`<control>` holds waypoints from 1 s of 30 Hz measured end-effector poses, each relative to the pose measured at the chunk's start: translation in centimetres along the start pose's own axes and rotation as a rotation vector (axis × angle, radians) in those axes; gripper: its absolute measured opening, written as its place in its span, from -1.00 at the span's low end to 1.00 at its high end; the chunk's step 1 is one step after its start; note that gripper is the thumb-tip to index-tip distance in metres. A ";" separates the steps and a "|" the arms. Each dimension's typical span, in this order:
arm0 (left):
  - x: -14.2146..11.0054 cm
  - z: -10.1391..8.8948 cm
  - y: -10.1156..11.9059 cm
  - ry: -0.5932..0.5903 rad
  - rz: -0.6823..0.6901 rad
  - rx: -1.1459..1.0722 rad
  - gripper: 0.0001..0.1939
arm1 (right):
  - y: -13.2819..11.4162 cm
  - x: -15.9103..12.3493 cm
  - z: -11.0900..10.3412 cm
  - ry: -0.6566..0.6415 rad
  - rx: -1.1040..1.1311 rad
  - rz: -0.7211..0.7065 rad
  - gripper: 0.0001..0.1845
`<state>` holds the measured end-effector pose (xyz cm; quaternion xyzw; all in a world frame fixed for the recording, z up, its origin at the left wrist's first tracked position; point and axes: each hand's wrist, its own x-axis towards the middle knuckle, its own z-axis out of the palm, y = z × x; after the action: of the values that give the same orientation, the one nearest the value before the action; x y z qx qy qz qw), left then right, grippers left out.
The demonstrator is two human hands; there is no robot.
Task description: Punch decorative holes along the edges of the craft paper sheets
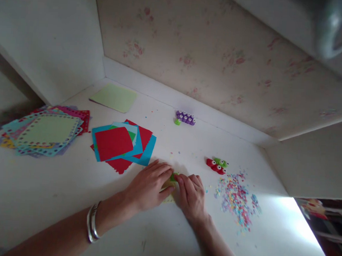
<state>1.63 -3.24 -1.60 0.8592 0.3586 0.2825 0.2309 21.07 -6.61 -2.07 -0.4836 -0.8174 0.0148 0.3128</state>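
Observation:
A pale yellow sheet of paper (pixel 169 198) lies on the white surface under my hands, with small holes along its near edge. My left hand (pixel 150 186) steadies it, thumb and fingers around its left side and closed on it. My right hand (pixel 192 194) is closed, its fingertips pinching a small bright green piece (pixel 174 177) at the paper's far side. Fingers hide most of that green piece, so its kind is unclear. The fingertips of both hands nearly meet there.
Left are hole-edged papers (pixel 50 131), red and blue papers (pixel 114 142) and a pale green stack (pixel 115 98). Purple pieces with googly eyes (pixel 185 117) stand near the wall; red and green ones (pixel 216 165) stand right, beside scattered paper confetti (pixel 237 200).

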 end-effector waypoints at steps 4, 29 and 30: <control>0.1 -0.2 0.3 -0.010 0.019 0.004 -0.70 | 0.1 -0.5 0.0 0.010 0.031 -0.007 -0.78; 0.6 -0.7 0.1 0.066 0.025 0.005 -0.78 | -0.1 0.0 -1.8 0.080 0.032 -0.224 -0.69; 0.6 -0.7 0.1 0.066 0.029 0.003 -0.78 | 0.0 0.0 -1.8 0.078 0.039 -0.209 -0.69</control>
<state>1.59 -2.70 -0.82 0.8549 0.3540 0.3134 0.2138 21.99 -7.12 -0.61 -0.3896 -0.8501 -0.0209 0.3538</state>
